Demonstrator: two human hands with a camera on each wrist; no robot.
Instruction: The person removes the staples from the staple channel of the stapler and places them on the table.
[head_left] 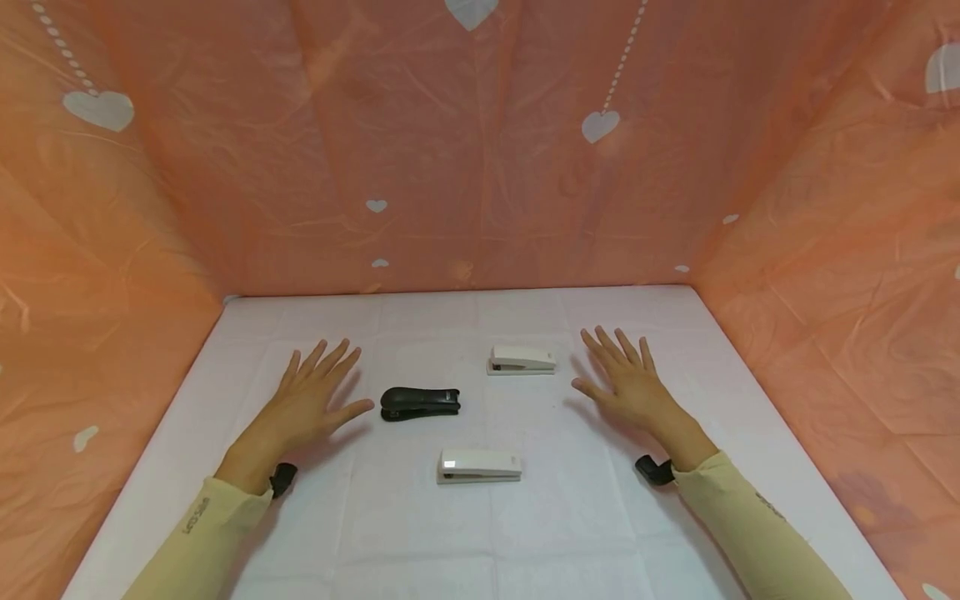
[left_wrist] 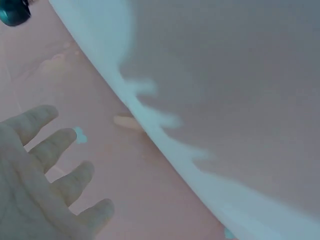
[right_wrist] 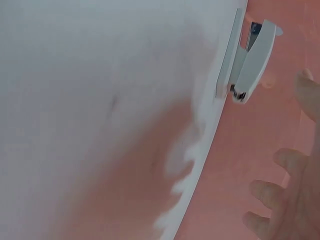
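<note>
Rising on three sides, orange sheeting [head_left: 480, 175] borders a white tabletop [head_left: 562, 537]. The left hand [head_left: 306, 404] and right hand [head_left: 632, 390] are spread wide, grasping nothing. On that tabletop lie a nearer white stapler [head_left: 480, 465], a black stapler [head_left: 420, 403] just beside the left hand, and a farther white stapler [head_left: 522, 359] near the right hand.

White tablecloth [head_left: 405, 533], orange sheeting [head_left: 480, 167], pale printed hearts [head_left: 600, 127]
</note>
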